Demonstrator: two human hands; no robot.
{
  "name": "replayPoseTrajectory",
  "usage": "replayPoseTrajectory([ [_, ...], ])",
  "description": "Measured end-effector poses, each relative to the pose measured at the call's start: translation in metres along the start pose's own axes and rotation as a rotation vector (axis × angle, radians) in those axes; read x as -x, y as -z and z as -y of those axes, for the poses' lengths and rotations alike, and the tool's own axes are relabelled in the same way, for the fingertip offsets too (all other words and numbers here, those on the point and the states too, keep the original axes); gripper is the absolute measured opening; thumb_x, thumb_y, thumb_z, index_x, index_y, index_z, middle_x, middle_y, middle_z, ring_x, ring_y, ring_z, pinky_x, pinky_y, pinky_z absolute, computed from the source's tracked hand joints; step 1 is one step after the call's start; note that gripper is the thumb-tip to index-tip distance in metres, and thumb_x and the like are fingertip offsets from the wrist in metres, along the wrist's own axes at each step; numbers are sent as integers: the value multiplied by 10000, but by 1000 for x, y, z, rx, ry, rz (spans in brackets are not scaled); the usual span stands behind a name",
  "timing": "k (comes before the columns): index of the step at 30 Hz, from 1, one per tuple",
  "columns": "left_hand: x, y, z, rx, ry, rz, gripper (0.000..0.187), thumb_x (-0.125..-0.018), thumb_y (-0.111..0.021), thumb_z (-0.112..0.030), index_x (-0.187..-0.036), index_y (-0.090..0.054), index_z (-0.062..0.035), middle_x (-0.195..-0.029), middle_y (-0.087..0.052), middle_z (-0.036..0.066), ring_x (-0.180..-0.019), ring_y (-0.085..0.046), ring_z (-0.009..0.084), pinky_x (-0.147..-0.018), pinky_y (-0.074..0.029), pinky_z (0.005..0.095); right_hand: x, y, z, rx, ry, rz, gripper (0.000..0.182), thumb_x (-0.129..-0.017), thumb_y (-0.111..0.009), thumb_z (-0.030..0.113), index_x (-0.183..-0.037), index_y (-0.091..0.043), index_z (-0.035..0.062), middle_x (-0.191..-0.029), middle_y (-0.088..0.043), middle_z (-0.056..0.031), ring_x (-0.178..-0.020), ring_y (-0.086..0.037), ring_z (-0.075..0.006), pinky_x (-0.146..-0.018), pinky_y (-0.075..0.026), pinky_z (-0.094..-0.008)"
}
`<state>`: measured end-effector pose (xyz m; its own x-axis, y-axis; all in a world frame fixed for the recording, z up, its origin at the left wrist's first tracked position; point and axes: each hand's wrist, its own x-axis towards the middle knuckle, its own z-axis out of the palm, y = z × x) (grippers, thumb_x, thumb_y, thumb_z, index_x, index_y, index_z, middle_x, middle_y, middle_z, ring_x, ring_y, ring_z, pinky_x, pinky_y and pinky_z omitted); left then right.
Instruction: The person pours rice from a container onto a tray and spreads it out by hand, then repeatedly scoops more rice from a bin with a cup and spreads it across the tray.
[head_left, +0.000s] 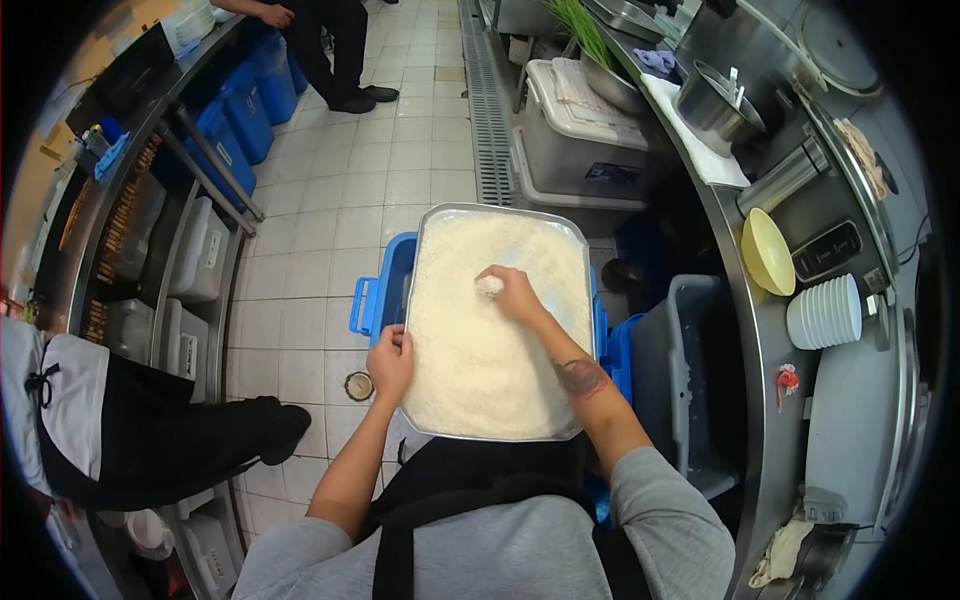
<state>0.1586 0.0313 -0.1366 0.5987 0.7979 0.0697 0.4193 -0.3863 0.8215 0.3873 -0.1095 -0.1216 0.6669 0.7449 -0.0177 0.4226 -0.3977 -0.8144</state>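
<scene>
A large metal tray (585,250) in front of me holds a wide layer of pale, fine grains or crumbs (490,370). It rests over a blue container with handles (398,275). My left hand (392,362) is at the tray's left rim, its fingers curled on the edge. Above the middle of the tray, my right hand (513,296) is closed around a clump of the pale crumbs (489,286); whether something lies inside the clump is hidden.
A steel counter (735,300) on the right carries a yellow bowl (767,252), stacked white bowls (825,312) and a pot (715,105). A grey bin (690,370) stands below. One person in a black apron (150,420) is at left; another's legs (335,50) show farther off.
</scene>
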Motion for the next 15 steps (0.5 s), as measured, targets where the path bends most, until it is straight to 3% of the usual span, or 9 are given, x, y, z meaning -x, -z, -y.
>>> replayPoseTrajectory([
  [4, -2, -1, 2, 3, 2, -8, 182, -833, -615, -198, -953, -650, -65, -714, -670, 79, -619, -640, 257, -579, -482, 379, -32, 13, 17, -73, -135, 40, 334, -702, -563, -86, -984, -673, 54, -907, -683, -138, -908, -643, -253, -854, -480, -355],
  [6, -2, 0, 3, -3, -5, -11, 182, -830, -618, -197, -952, -651, -67, -714, -670, 79, -618, -640, 257, -580, -482, 380, -52, 14, 21, 63, 168, 32, 331, -718, -566, -77, -1001, -672, 59, -1001, -670, -139, -958, -631, -270, -869, -478, -348],
  [10, -1, 0, 0, -9, 14, 0, 183, -821, -625, -200, -949, -654, -73, -708, -669, 78, -616, -640, 256, -581, -483, 381, -87, 12, 26, 251, 163, -3, 326, -742, -615, -2, -1057, -654, 71, -1140, -623, -138, -1062, -589, -278, -921, -451, -333],
  [12, -2, 1, -1, -9, 24, -3, 182, -820, -625, -202, -947, -654, -74, -706, -669, 78, -614, -639, 256, -580, -483, 382, -98, 4, 20, 380, 110, -54, 408, -749, -692, 180, -1144, -618, 106, -1284, -534, -127, -1195, -491, -289, -994, -392, -396],
  [13, -2, 1, -2, -8, 18, 0, 180, -819, -626, -201, -944, -654, -75, -704, -668, 79, -614, -639, 259, -578, -483, 384, -99, -2, 16, 378, 116, -50, 408, -749, -692, 180, -1144, -618, 106, -1284, -534, -127, -1195, -491, -289, -994, -392, -396],
  [15, -1, 1, -1, -9, 20, 0, 177, -818, -626, -200, -941, -654, -75, -702, -667, 79, -613, -638, 262, -576, -482, 386, -89, -17, 11, 523, 172, -141, 560, -722, -723, 369, -1205, -583, 121, -1338, -480, -128, -1269, -398, -313, -1043, -311, -481],
])
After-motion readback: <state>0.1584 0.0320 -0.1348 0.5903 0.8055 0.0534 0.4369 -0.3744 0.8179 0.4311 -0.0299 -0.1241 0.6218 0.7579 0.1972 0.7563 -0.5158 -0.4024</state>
